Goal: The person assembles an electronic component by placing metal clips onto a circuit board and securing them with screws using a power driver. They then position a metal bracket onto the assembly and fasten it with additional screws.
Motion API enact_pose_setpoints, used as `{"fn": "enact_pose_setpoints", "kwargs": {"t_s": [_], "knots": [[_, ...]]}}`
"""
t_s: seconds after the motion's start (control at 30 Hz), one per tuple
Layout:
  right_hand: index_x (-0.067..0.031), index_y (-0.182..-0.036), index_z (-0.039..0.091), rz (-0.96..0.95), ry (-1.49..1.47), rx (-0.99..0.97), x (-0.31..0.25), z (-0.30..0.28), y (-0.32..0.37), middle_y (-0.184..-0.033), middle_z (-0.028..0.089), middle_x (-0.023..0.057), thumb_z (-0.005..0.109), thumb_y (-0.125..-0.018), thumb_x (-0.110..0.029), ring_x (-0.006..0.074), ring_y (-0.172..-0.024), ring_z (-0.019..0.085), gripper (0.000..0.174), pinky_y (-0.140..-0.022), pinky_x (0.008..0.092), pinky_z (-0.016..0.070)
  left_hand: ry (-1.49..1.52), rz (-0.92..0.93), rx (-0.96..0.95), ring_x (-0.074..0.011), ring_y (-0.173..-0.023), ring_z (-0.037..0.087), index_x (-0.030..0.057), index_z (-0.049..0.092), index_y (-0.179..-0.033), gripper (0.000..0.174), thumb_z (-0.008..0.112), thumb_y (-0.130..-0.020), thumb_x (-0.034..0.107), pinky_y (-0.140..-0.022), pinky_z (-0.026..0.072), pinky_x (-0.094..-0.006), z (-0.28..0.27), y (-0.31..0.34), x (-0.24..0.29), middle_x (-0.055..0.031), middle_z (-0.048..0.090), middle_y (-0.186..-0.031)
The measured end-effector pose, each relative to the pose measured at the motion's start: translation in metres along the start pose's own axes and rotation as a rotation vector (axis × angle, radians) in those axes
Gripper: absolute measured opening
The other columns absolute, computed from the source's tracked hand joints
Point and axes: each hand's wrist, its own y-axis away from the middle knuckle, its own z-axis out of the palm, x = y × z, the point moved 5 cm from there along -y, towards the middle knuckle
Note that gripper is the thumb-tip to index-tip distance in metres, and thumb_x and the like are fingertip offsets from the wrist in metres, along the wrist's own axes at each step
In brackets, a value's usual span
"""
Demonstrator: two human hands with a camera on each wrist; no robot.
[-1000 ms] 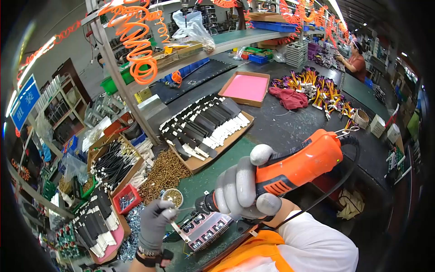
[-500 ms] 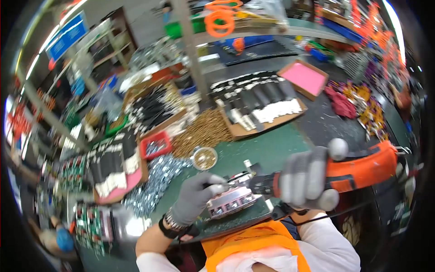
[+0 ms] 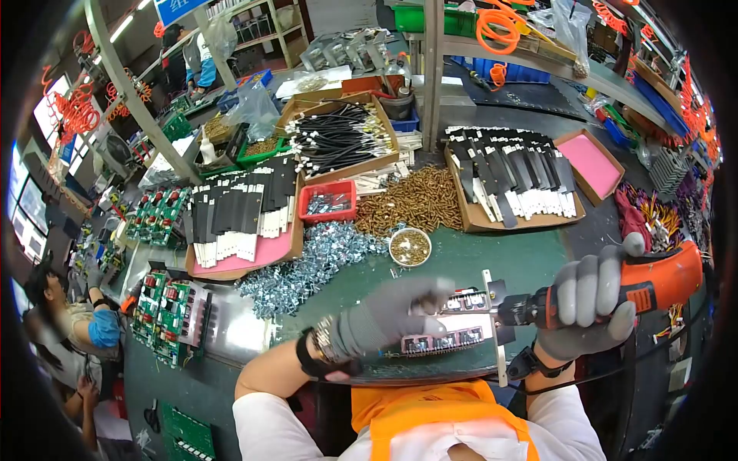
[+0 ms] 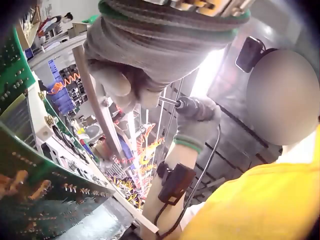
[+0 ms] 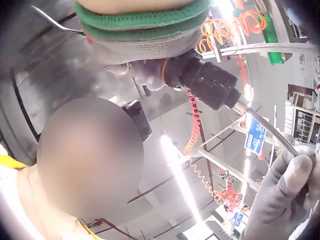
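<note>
My gloved right hand (image 3: 592,300) grips an orange and black power screwdriver (image 3: 667,281), its chuck pointing left. In the right wrist view a long metal bit (image 5: 274,133) runs from the chuck to the curled fingers of my gloved left hand (image 5: 285,192), which pinch at its tip. Any screw there is hidden by the fingers. Below the left hand (image 3: 384,316) lies a circuit board assembly (image 3: 450,340) with rows of black components and a pale metal plate. White end bars (image 3: 493,338) stand at its right, beside the chuck. Green boards (image 4: 30,160) fill the left wrist view's left side.
Brass screws (image 3: 411,201) are heaped behind the assembly, with a small tub (image 3: 410,247) of them in front. Silver clips (image 3: 315,257) lie left, near a red bin (image 3: 328,201). Boxes of black and white strips (image 3: 523,180) flank these. Other boards (image 3: 171,315) stand left.
The view has swung left, so the bench shifts rightward in frame. The screwdriver has come down to the assembly's right end. The left hand stays at the bit's tip, over the assembly.
</note>
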Motion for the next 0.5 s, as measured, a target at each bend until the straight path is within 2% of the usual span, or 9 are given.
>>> {"fn": "enact_pose_setpoints", "kwargs": {"t_s": [0.03,0.1,0.13,0.17,0.23,0.27,0.33,0.37,0.5], "knots": [[-0.0007,-0.136,0.036,-0.022,-0.025,-0.009,-0.001,-0.004,-0.003,-0.060,0.046,-0.0021,0.067,-0.088,-0.012,0.0071,-0.041,0.041,0.059,-0.038,0.0249,0.0355,0.023,0.091,-0.019,-0.0111,-0.074,0.061,0.0002,0.067,-0.106,0.026,0.070,-0.084,0.013,-0.071,0.0503,-0.0264,-0.015,-0.010,0.000,-0.0052,0.067,-0.087],[0.0022,-0.137,0.035,-0.109,0.036,0.075,-0.008,-0.011,-0.007,-0.067,0.043,-0.0020,0.066,-0.088,-0.010,0.0059,-0.045,0.039,0.059,-0.041,0.0232,0.0346,0.287,-0.079,0.238,-0.0149,-0.078,0.064,0.0012,0.066,-0.110,0.027,0.066,-0.086,0.011,-0.075,0.0507,-0.0290,-0.082,-0.041,-0.034,-0.0069,0.068,-0.093],[0.0025,-0.136,0.035,-0.128,0.041,0.077,-0.010,-0.015,-0.009,-0.066,0.043,-0.0021,0.066,-0.088,-0.010,0.0058,-0.046,0.040,0.059,-0.042,0.0230,0.0352,-0.436,0.179,0.486,-0.0171,-0.083,0.065,-0.0004,0.066,-0.107,0.022,0.063,-0.087,0.009,-0.078,0.0514,-0.0308,-0.129,-0.055,-0.051,-0.0084,0.069,-0.094],[0.0027,-0.136,0.035,-0.152,0.046,0.078,-0.013,-0.019,-0.011,-0.066,0.043,-0.0021,0.066,-0.088,-0.009,0.0057,-0.047,0.040,0.058,-0.042,0.0228,0.0359,-0.494,-0.017,0.554,-0.0217,-0.084,0.067,0.0031,0.069,-0.103,0.019,0.063,-0.087,0.011,-0.079,0.0522,-0.0331,-0.167,-0.070,-0.079,-0.0099,0.070,-0.093],[0.0020,-0.135,0.035,-0.148,0.049,0.079,-0.011,-0.022,-0.012,-0.066,0.044,-0.0019,0.066,-0.088,-0.010,0.0061,-0.046,0.041,0.058,-0.042,0.0231,0.0365,-0.866,-0.170,0.498,-0.0273,-0.088,0.067,0.0084,0.071,-0.099,0.018,0.064,-0.087,0.020,-0.081,0.0524,-0.0370,-0.211,-0.094,-0.130,-0.0111,0.071,-0.093],[0.0013,-0.134,0.034,-0.137,0.058,0.088,-0.010,-0.024,-0.012,-0.066,0.044,-0.0017,0.067,-0.088,-0.010,0.0065,-0.046,0.041,0.057,-0.042,0.0234,0.0370,-0.869,-0.162,0.496,-0.0273,-0.088,0.067,0.0084,0.071,-0.099,0.018,0.064,-0.087,0.020,-0.081,0.0524,-0.0370,-0.221,-0.110,-0.156,-0.0111,0.071,-0.093],[0.0003,-0.133,0.034,-0.126,0.094,0.070,-0.007,-0.028,-0.012,-0.066,0.045,-0.0013,0.067,-0.088,-0.010,0.0070,-0.046,0.042,0.057,-0.042,0.0236,0.0375,-1.224,-0.488,0.352,-0.0306,-0.093,0.067,0.0133,0.072,-0.099,0.022,0.065,-0.086,0.030,-0.082,0.0524,-0.0399,-0.233,-0.134,-0.198,-0.0111,0.071,-0.098],[-0.0007,-0.132,0.034,-0.106,0.126,0.051,-0.005,-0.030,-0.012,-0.066,0.045,-0.0009,0.067,-0.088,-0.011,0.0074,-0.045,0.042,0.056,-0.042,0.0238,0.0381,-1.224,-0.481,0.349,-0.0306,-0.093,0.067,0.0133,0.072,-0.099,0.022,0.065,-0.086,0.030,-0.082,0.0524,-0.0399,-0.232,-0.141,-0.206,-0.0111,0.071,-0.098],[-0.0023,-0.132,0.033,-0.088,0.194,0.079,-0.003,-0.037,-0.012,-0.063,0.045,-0.0012,0.068,-0.087,-0.011,0.0080,-0.043,0.043,0.057,-0.040,0.0247,0.0384,-1.275,-0.672,0.345,-0.0282,-0.096,0.068,0.0122,0.074,-0.095,0.023,0.064,-0.085,0.031,-0.081,0.0536,-0.0400,-0.227,-0.148,-0.217,-0.0106,0.071,-0.102]]}}
